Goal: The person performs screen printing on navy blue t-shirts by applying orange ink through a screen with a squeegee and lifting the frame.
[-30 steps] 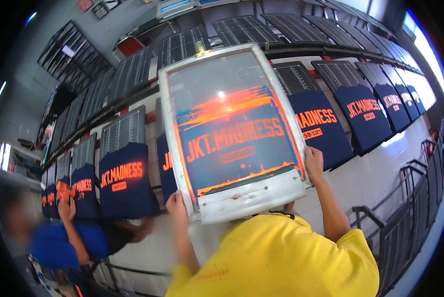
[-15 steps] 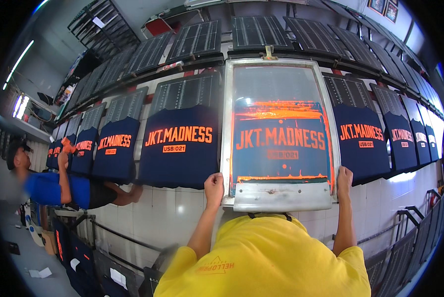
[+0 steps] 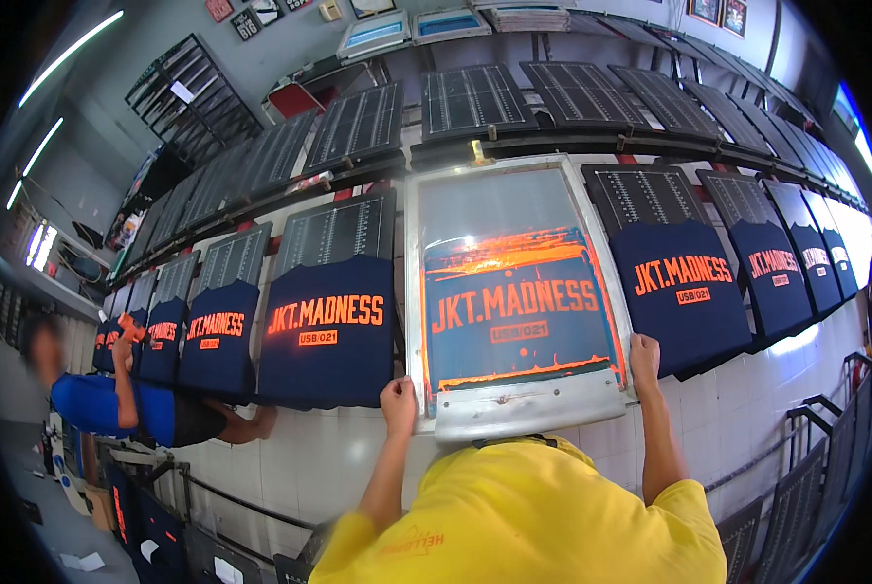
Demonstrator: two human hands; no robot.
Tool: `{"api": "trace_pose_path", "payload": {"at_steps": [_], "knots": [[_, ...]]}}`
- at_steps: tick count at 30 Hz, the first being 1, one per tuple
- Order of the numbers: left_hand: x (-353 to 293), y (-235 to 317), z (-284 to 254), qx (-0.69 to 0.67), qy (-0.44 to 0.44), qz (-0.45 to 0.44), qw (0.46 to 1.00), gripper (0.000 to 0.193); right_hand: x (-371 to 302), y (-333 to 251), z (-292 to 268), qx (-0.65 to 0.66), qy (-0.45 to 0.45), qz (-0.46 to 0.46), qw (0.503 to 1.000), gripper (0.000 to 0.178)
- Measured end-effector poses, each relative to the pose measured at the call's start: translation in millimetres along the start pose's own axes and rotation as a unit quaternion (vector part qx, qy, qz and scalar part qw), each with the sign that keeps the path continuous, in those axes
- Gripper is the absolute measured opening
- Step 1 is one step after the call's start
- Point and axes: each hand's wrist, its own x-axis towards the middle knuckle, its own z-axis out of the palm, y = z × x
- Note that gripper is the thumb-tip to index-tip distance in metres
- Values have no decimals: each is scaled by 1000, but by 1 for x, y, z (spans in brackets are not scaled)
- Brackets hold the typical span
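A silkscreen frame (image 3: 415, 277) with a pale metal rim lies in front of me over a dark navy shirt. Through its mesh shows the lettered design, with orange ink (image 3: 499, 253) smeared across the far part and along the edges. A wide metal-backed squeegee (image 3: 531, 407) rests across the near end, its ink line along the far side. My left hand (image 3: 398, 406) is closed on the frame's near left side. On the opposite side, my right hand (image 3: 644, 358) grips the rim near the squeegee's right end. The undersides of my fingers are hidden.
Navy shirts with orange print lie on platens to the left (image 3: 327, 331) and right (image 3: 689, 282). Bare dark platens (image 3: 478, 101) line the row behind. At far left, a person in blue (image 3: 129, 404) holds an orange tool (image 3: 131, 326). Railings stand at lower right.
The view has tilted upward, so the frame and shirts sit lower and slightly left in the picture. Both hands stay on the frame's sides.
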Motion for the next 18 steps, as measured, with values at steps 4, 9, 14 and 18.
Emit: {"api": "trace_pose_path", "payload": {"at_steps": [4,9,14,18], "knots": [[9,-7,4,10,10,41,999,31,5,-2,4,-8,2,-1,1000,32],[20,3,9,19,6,24,1000,32,12,-4,9,2,1,17,1000,32],[30,16,10,19,-6,5,1000,31,16,-4,12,1,-12,23,1000,33],[30,22,9,15,-11,-15,1000,30,14,-15,12,-27,-20,22,999,33]]}}
